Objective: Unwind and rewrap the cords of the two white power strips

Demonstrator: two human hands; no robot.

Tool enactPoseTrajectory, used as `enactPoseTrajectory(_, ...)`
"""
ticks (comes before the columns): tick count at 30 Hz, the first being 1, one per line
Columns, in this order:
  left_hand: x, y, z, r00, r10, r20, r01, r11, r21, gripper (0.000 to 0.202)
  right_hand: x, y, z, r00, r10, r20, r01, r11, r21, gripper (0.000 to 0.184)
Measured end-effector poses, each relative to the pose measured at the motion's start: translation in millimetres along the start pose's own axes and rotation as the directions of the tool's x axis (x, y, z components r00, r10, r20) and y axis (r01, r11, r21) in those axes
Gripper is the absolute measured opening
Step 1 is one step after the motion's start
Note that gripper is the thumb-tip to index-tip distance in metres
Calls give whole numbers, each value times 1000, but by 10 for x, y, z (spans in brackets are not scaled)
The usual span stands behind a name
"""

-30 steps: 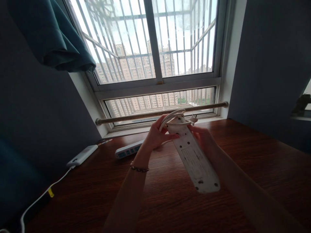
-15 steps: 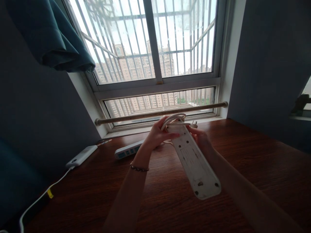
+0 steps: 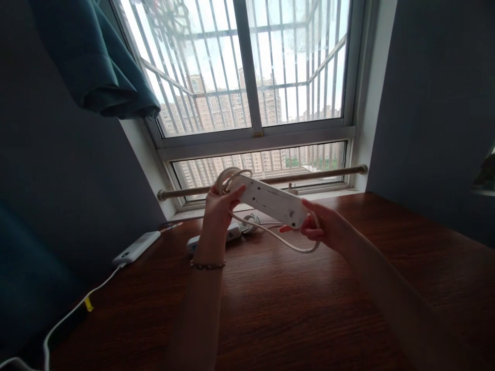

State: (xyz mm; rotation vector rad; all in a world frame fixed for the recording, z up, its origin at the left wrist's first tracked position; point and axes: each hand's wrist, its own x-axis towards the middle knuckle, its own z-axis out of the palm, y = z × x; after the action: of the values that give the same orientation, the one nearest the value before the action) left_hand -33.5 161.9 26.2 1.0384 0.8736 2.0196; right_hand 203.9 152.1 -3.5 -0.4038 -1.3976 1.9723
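Note:
A white power strip point(image 3: 270, 200) is held up above the table with its screwed underside facing me, tilted down toward the right. My left hand point(image 3: 222, 206) grips its left end, thumb across the underside, together with several loops of its white cord point(image 3: 229, 178). At the strip's right end, my right hand point(image 3: 319, 221) is closed around a length of the cord, with a finger against the strip's edge. A slack stretch of cord hangs below, between the hands. Plug prongs point(image 3: 292, 186) show above the strip's far edge.
Behind my left wrist, a second power strip point(image 3: 233, 232) lies on the brown wooden table point(image 3: 294, 309) beside a coiled cord point(image 3: 251, 223). A white power bank point(image 3: 136, 248) with a cable is at the left. A metal rail point(image 3: 328, 173) crosses the window.
The power strip has swung from pointing toward me to lying nearly crosswise. My left hand moved left with the cord loops; my right hand shifted to the strip's other end, drawing out some cord.

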Motion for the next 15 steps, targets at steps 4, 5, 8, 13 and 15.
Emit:
enactPoseTrajectory(4,58,10,-43,995,85,-53,-88,994,-62,51,-15,29,163,956,-206,-207,171,970,-175,58)
enactPoseTrajectory(5,40,-16,-17,996,83,-33,-85,995,-56,51,-14,30,198,928,-232,-292,182,965,-190,58)
enactPoseTrajectory(8,-19,-118,71,998,60,28,-61,998,3,45,-25,-5,213,843,-284,-457,258,959,-118,50)
enactPoseTrajectory(13,-60,-213,116,951,264,161,-303,904,302,33,-70,-101,109,700,-420,-578,460,884,-86,48)
enactPoseTrajectory(15,-81,-212,125,913,369,173,-408,814,414,33,-77,-111,117,640,-448,-624,503,858,-99,45)
